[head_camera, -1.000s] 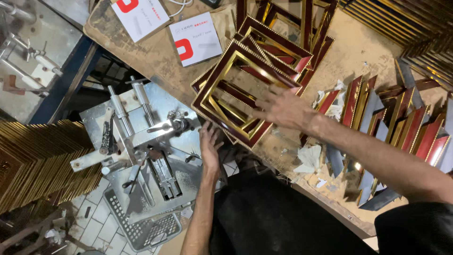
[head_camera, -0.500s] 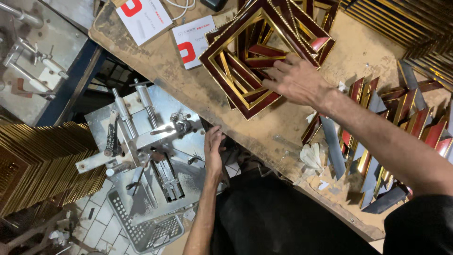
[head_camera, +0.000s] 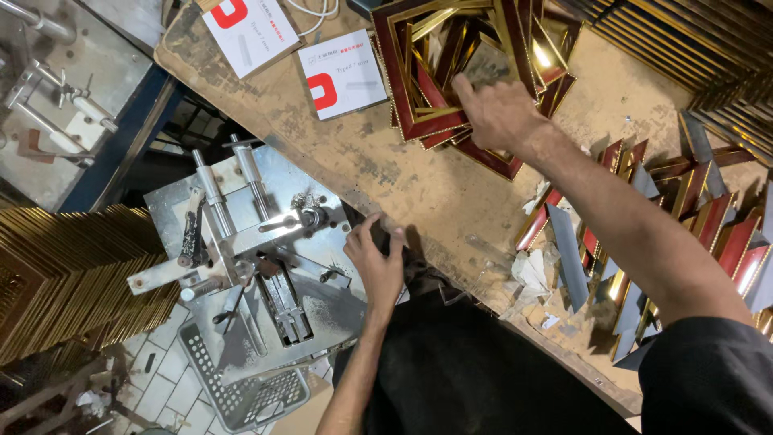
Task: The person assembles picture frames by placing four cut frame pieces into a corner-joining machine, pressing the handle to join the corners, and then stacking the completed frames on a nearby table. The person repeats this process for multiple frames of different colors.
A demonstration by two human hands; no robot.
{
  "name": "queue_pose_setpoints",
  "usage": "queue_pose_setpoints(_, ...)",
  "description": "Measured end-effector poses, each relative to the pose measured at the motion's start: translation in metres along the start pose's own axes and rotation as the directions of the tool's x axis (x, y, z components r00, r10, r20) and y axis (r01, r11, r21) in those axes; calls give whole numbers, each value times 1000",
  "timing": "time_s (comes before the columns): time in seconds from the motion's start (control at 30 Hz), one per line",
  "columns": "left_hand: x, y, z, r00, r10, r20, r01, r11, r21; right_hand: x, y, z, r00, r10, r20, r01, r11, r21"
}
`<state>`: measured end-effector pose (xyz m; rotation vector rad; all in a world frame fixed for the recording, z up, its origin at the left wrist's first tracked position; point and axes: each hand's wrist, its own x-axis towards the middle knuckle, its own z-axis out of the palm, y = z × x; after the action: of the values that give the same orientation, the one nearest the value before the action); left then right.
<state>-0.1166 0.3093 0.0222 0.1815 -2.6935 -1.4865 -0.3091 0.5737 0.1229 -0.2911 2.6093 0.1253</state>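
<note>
Overhead, looking down at a worn wooden desk (head_camera: 386,161). My right hand (head_camera: 499,113) reaches far forward and lies palm down on a stack of picture frames (head_camera: 435,72), dark red with gold edges, piled unevenly at the far side of the desk. My fingers (head_camera: 465,87) are spread fairly flat and press on the top frame; whether they curl around an edge, I cannot tell.

My left hand (head_camera: 377,262) rests at the near edge of the desk, beside a metal clamping machine (head_camera: 258,266) with rods and levers. Its fingers are loosely bent, touching the desk edge, with nothing in them.

Two white booklets (head_camera: 342,72) with red marks lie left of the frame stack. To my right, cut strips of red and gold moulding (head_camera: 684,217) lie scattered with crumpled paper scraps (head_camera: 527,270). A pile of gold frames (head_camera: 56,274) sits at the far left, below the desk level.
</note>
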Motion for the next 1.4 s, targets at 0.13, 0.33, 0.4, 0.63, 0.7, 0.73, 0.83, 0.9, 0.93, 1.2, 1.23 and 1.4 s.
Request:
queue_pose_setpoints(0.13,-5,32,9,979,193,-69,-181,972,151,-10,-20,5,999,-8,37,1,985,173)
queue_pose_setpoints(0.33,7,48,30,977,66,201,16,924,-383,-27,-45,26,998,-15,-68,31,969,244)
queue_pose_setpoints(0.4,20,44,35,985,-1,173,71,914,-399,-34,-49,25,987,-6,-160,50,960,274)
queue_pose_setpoints(0.63,51,18,32,988,130,-82,-153,888,-434,-53,-52,-14,950,63,306,-202,871,447)
queue_pose_setpoints(0.7,57,12,25,982,74,-174,-154,848,-507,-62,-47,-29,941,47,336,-195,885,423)
queue_pose_setpoints(0.73,62,10,22,974,39,-223,-157,825,-542,-67,-40,-37,932,7,364,-199,847,492)
queue_pose_setpoints(0.83,93,15,14,884,195,-425,-341,891,-301,-85,-10,-56,939,-188,288,-29,791,611)
queue_pose_setpoints(0.9,127,29,17,849,294,-439,-384,914,-132,-96,21,-62,895,-190,404,-169,693,701)
queue_pose_setpoints(0.93,144,39,21,833,337,-439,-397,916,-49,-98,33,-61,904,-186,386,-151,704,694)
queue_pose_setpoints(1.2,206,108,101,884,455,-103,-424,875,233,-115,35,18,921,-75,381,-360,203,911)
queue_pose_setpoints(1.23,206,108,109,954,211,-211,-220,975,-19,-119,28,25,912,-82,403,-393,111,913)
queue_pose_setpoints(1.4,204,105,125,812,-372,-449,71,827,-557,-127,-2,25,878,-148,456,-478,-190,858)
